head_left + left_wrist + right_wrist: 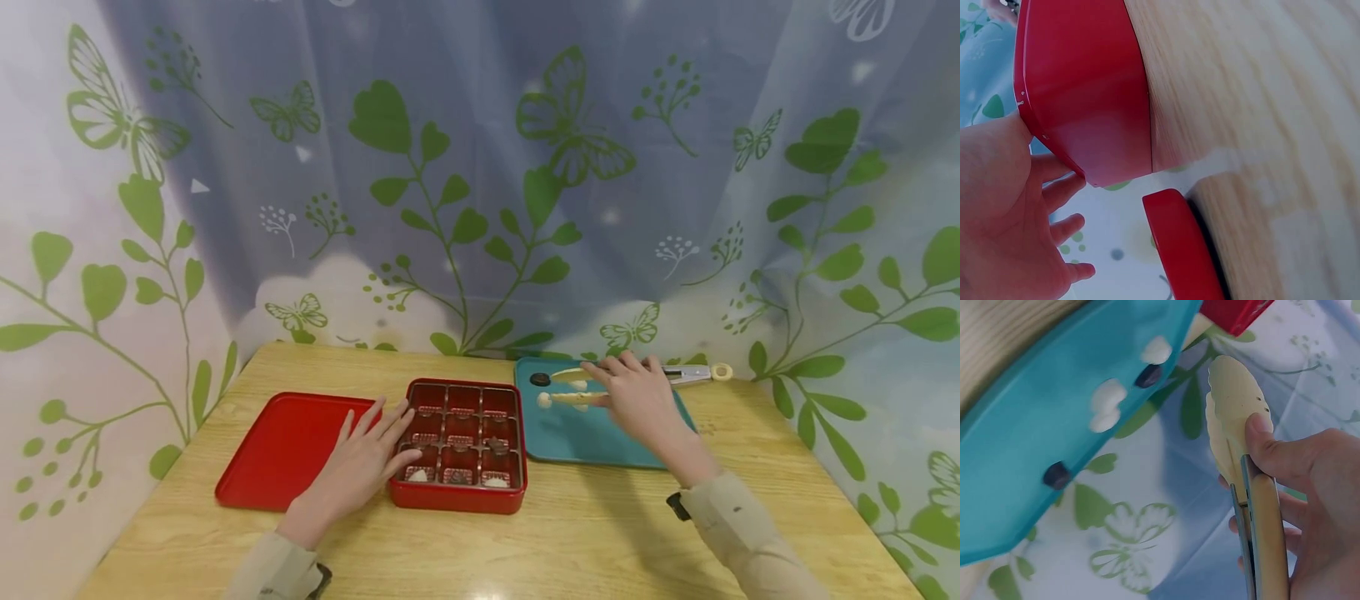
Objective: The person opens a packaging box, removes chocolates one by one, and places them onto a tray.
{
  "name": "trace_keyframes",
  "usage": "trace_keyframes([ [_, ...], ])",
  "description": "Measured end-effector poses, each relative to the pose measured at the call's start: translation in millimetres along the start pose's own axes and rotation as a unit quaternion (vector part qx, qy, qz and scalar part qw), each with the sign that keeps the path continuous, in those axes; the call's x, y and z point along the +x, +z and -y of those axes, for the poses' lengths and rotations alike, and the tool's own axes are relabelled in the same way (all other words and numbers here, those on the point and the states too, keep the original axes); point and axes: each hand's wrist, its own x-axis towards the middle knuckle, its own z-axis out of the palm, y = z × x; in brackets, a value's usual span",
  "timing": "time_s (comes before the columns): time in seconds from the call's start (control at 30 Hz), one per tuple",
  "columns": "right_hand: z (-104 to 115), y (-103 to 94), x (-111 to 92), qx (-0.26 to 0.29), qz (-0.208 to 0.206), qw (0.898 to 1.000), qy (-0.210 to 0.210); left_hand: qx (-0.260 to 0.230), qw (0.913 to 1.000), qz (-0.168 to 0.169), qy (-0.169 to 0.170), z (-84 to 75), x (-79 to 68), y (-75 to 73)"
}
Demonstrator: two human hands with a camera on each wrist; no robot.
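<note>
"Where are the tongs [1235, 419]?"

"In the right hand [641, 396], thumb and fingers curled round them; the ends stand apart, left of those fingers, over the blue tray [600, 442]."

"What's by the ends?"

"A dark piece [540, 379] and a white piece [543, 400], both left of the right fingers."

"And the left hand [356, 467]?"

"Fingers extended, touching the edge of the red box [459, 500]. Its compartments lie right of them; left of them, a shallow red tray [285, 450] on the wooden table [562, 533]."
</note>
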Motion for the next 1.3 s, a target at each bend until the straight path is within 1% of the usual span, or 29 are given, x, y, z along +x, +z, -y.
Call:
trace_keyframes([
  [0.27, 27.4, -19.0, 17.9, -0.005, -0.012, 0.999, -0.041, 0.0, 1.0, 0.0, 0.002, 0.9, -0.2, 0.3],
  [0.5, 53.3, -36.4, 31.6, -0.022, 0.006, 0.996, -0.09, 0.0, 1.0, 0.001, 0.003, 1.3, 0.2, 0.0],
  [0.63, 65.6, -42.7, 38.4, -0.022, 0.035, 0.993, -0.11, -0.004, 1.0, -0.001, 0.002, 0.1, 0.0, -1.0],
  [0.8, 77.7, -45.4, 43.7, -0.016, 0.085, 0.989, -0.118, -0.003, 1.0, -0.002, 0.002, 0.2, 0.3, 0.5],
  [0.93, 87.9, -48.9, 48.2, -0.025, 0.13, 0.984, -0.121, -0.002, 1.0, 0.0, 0.002, 1.2, 0.3, 2.6],
  [1.03, 97.3, -51.7, 53.5, -0.027, 0.161, 0.98, -0.114, -0.001, 1.0, -0.004, 0.001, 2.4, 0.1, 3.8],
  [1.13, 108.5, -52.9, 59.7, -0.047, 0.183, 0.976, -0.106, 0.002, 1.0, -0.009, 0.004, 3.5, 0.2, 4.9],
  [1.3, 129.0, -53.4, 68.5, -0.098, 0.227, 0.964, -0.095, 0.003, 1.0, -0.006, 0.002, 2.3, -0.2, 3.7],
])
